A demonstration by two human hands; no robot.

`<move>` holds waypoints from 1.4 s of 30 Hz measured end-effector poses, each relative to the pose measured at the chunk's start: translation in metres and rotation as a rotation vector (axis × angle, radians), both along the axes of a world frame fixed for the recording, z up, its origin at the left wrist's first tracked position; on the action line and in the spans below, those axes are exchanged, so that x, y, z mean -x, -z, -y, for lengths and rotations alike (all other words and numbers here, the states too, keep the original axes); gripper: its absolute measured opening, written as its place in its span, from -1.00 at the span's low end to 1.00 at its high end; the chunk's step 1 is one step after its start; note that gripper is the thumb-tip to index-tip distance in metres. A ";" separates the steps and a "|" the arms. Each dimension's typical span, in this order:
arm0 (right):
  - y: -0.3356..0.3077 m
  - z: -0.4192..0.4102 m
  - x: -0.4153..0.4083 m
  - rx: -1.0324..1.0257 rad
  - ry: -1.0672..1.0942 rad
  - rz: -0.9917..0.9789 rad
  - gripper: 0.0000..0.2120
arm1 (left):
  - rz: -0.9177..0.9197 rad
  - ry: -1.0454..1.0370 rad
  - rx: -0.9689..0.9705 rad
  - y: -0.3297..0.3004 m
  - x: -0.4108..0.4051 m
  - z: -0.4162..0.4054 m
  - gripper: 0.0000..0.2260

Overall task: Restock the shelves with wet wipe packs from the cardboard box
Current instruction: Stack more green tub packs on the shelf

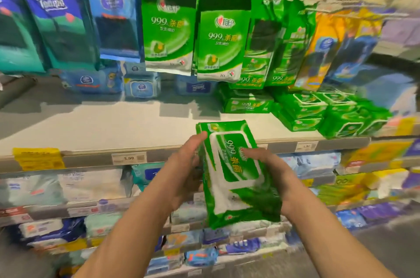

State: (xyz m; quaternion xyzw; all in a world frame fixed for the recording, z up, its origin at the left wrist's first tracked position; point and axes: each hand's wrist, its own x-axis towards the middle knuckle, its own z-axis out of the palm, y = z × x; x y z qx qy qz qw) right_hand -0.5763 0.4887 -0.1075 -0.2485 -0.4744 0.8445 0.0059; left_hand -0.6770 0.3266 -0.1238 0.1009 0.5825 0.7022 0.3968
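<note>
I hold a green and white wet wipe pack in front of the grey shelf, its far end just over the shelf's front edge. My left hand grips its left side, fingers reaching along the edge. My right hand holds its right side, with the thumb lying on the top label. More green packs of the same kind lie stacked at the right of the shelf. The cardboard box is out of view.
Green hanging pouches and blue packs hang above the shelf. Blue wipe packs sit at its back. Price tags line the front rail. Lower shelves hold white, blue and yellow packs.
</note>
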 end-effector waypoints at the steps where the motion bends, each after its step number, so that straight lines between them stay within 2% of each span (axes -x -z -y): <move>1: -0.003 -0.006 0.007 0.012 -0.031 -0.002 -0.79 | 0.003 -0.004 -0.002 -0.005 0.010 -0.010 -0.58; 4: -0.005 -0.023 0.023 0.063 -0.133 0.006 -0.78 | 0.008 -0.071 -0.052 -0.008 0.038 -0.038 -0.68; 5: -0.003 -0.029 0.026 0.065 -0.164 0.000 -0.74 | 0.026 -0.094 -0.072 -0.006 0.047 -0.048 -0.65; 8: 0.010 -0.060 0.028 0.043 -0.174 -0.036 -0.37 | 0.107 -0.182 -0.122 -0.001 0.060 -0.069 -0.43; 12: 0.026 -0.106 0.024 0.020 -0.137 -0.099 -0.27 | 0.174 -0.387 -0.123 0.003 0.071 -0.098 -0.50; 14: 0.027 -0.121 0.033 0.020 -0.055 -0.153 -0.35 | 0.178 -0.470 -0.147 0.002 0.074 -0.114 -0.57; 17: 0.024 -0.133 0.050 0.003 -0.051 -0.070 -0.59 | 0.146 -0.583 -0.222 -0.002 0.071 -0.135 -0.61; 19: 0.021 -0.136 0.060 -0.045 -0.021 -0.096 -0.57 | 0.093 -0.608 -0.234 -0.006 0.068 -0.147 -0.63; 22: 0.024 -0.152 0.070 -0.049 0.054 -0.200 -0.42 | 0.070 -0.619 -0.227 -0.008 0.070 -0.160 -0.71; 27: 0.030 -0.182 0.096 -0.161 0.163 -0.218 -0.61 | 0.110 -0.646 -0.249 -0.005 0.083 -0.182 -0.69; 28: 0.030 -0.187 0.099 -0.192 0.178 -0.206 -0.56 | 0.118 -0.648 -0.246 -0.004 0.087 -0.186 -0.66; 31: 0.037 -0.202 0.117 -0.285 0.255 -0.182 -0.07 | 0.079 -0.664 -0.242 -0.003 0.096 -0.194 -0.58; 32: 0.041 -0.208 0.124 -0.284 0.268 -0.196 -0.03 | 0.057 -0.661 -0.245 -0.003 0.098 -0.196 -0.56; 34: 0.050 -0.221 0.137 -0.294 0.276 -0.229 -0.11 | 0.042 -0.665 -0.260 -0.004 0.103 -0.201 -0.56; 38: 0.038 -0.220 0.143 -0.304 0.301 -0.301 -0.09 | 0.055 -0.680 -0.282 -0.006 0.112 -0.214 -0.57; 42: 0.041 -0.220 0.148 -0.327 0.305 -0.325 -0.32 | 0.022 -0.681 -0.258 -0.007 0.117 -0.222 -0.63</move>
